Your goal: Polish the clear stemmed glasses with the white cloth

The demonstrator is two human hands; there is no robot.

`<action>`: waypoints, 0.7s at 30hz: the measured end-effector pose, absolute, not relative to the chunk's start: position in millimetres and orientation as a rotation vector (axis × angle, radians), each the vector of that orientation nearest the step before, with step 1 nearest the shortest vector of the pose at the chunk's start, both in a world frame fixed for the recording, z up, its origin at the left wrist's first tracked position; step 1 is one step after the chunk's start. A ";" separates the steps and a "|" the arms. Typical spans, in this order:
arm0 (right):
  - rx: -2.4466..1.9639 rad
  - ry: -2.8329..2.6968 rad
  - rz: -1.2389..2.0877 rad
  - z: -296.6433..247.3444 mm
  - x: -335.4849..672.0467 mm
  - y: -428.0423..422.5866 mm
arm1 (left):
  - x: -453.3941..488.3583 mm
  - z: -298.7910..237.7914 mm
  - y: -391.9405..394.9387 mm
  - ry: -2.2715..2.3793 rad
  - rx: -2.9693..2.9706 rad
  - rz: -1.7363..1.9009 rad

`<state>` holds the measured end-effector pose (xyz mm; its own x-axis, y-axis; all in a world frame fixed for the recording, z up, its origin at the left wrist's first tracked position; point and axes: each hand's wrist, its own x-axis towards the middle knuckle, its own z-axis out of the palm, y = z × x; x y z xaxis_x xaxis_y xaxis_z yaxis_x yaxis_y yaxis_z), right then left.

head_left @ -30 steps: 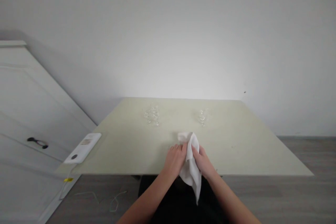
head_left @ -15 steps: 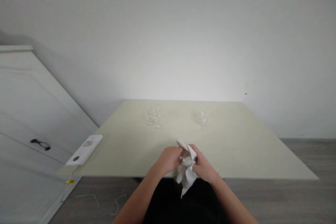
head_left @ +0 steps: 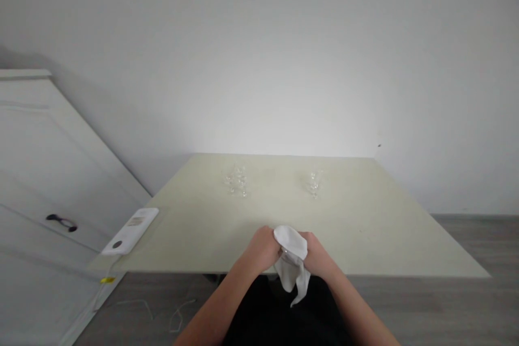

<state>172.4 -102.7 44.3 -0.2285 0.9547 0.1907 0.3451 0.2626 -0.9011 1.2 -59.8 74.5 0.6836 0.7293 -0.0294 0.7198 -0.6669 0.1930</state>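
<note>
Both my hands meet at the near edge of the pale table [head_left: 377, 227]. A white cloth [head_left: 292, 259] is bunched between them, and one end hangs below the table edge. Under the cloth a small clear glass [head_left: 286, 255] shows in part; most of it is hidden. My left hand [head_left: 261, 248] is closed round the left side of the bundle, where the glass shows. My right hand [head_left: 318, 255] is closed on the cloth from the right.
A cluster of clear glasses [head_left: 235, 179] stands at the back left of the table and a single glass [head_left: 314, 183] at the back right. A white flat device [head_left: 130, 231] lies on the table's left corner. A white cabinet [head_left: 40, 162] stands to the left.
The hands pulled back toward the near table edge. The cloth, first hanging long between them, is now bunched over the glass with a shorter tail.
</note>
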 end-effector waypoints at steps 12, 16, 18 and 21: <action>-1.193 -1.766 0.895 34.6 179.9 -100.5 | 7.7 87.1 -77.1 1.106 2.579 0.135; -1.048 -1.701 1.043 30.7 176.7 -102.8 | 7.3 91.7 -74.8 1.106 2.578 0.103; -1.028 -1.658 1.080 29.8 174.6 -103.3 | 6.3 93.9 -73.1 1.104 2.588 0.101; -1.080 -1.697 1.030 30.5 173.2 -103.9 | 4.8 94.1 -72.2 1.080 2.578 0.077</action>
